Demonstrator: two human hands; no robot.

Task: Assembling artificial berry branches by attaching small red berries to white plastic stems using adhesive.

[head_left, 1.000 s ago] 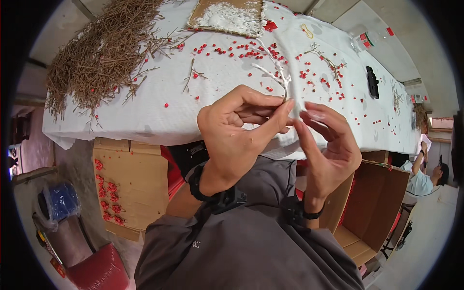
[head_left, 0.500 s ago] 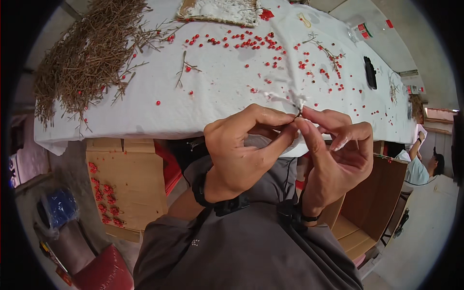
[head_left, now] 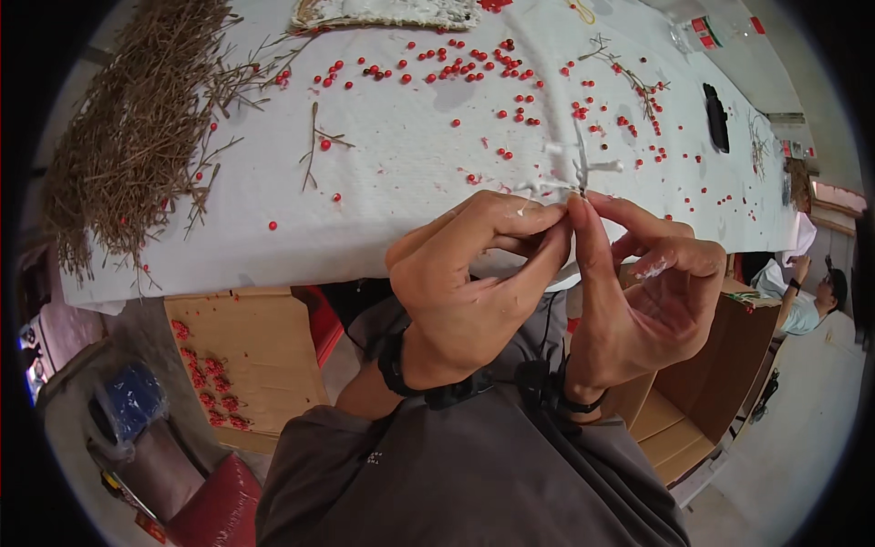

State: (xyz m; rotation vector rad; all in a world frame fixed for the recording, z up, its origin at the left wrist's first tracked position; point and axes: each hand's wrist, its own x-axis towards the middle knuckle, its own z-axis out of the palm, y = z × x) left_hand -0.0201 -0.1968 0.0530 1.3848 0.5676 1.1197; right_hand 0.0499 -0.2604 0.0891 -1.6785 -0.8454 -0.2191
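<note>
Thumb and fingertips of my left hand (head_left: pixel 478 287) pinch the base of a small twig (head_left: pixel 583 164) in front of my chest. My right hand (head_left: pixel 643 310) pinches it at the same spot, so the fingertips of both hands meet. The twig's forked ends are coated in something white and point away from me over the table edge. White smears show on the fingers of my right hand. Loose red berries (head_left: pixel 465 64) lie scattered on the white-covered table (head_left: pixel 392 210) beyond. A bare forked twig (head_left: pixel 312 150) with a red berry beside it rests to the left.
A large heap of dry brown twigs (head_left: pixel 137 128) covers the table's left end. A white-coated board (head_left: pixel 383 13) lies at the far edge. A black object (head_left: pixel 716 118) sits at right. Cardboard boxes (head_left: pixel 251 356) stand below, one with red berry clusters. Another person (head_left: pixel 807 305) is at far right.
The twig now stands more upright, with more of its white-tipped branches showing above my fingertips. Both hands keep their pinch. The whole view has shifted slightly.
</note>
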